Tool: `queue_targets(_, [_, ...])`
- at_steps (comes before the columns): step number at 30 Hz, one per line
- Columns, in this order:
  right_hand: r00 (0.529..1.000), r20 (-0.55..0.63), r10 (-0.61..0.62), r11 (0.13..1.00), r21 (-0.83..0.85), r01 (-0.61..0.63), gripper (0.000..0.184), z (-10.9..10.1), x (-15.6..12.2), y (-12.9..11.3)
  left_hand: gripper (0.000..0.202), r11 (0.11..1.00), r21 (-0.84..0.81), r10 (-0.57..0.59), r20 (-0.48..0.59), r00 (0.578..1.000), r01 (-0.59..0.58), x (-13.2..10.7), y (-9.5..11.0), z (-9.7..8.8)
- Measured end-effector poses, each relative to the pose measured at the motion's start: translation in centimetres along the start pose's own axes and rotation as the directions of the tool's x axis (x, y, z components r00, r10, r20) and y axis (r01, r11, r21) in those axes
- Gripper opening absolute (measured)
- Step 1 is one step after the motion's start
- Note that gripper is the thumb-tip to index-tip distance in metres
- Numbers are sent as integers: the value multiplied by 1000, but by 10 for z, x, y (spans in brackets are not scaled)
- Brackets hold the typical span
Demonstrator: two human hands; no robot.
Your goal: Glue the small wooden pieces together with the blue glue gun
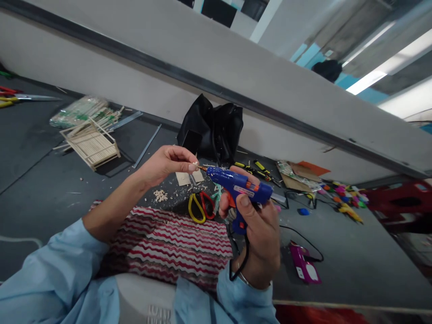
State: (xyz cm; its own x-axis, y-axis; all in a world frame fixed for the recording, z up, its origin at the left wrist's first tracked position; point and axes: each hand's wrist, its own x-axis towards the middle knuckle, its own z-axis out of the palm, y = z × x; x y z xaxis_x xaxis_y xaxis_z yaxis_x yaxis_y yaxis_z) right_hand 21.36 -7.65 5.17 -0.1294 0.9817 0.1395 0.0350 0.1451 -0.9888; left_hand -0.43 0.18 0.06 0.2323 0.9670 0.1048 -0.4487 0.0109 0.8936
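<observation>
Blue glue gun, label unreadable, gripped in right hand; left hand pinches a small piece at its nozzle, above yellow-red scissors.

one glue gun, one pair of scissors, one black bag, one stick frame, two hands.

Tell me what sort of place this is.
Probably a craft workspace on a grey floor: the right hand holds a blue hot glue gun, with a pale wooden stick model and red-and-yellow-handled scissors nearby.
</observation>
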Motion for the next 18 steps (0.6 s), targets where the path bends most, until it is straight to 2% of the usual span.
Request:
queue_targets(4, [1000, 30, 3, 1000, 9, -3, 48, 0, 0, -1, 25, 999, 8, -32, 9, 999, 32, 0, -1, 0])
queue_targets(10, [1000, 18, 11, 999, 35, -12, 46, -3, 2, 4, 24, 1000, 10, -16, 16, 1000, 16, 0, -2, -1])
queue_targets(18, [996, 85, 39, 999, -3, -39, 55, -16, 9, 10, 24, 999, 30, -26, 9, 1000, 26, 0, -3, -1])
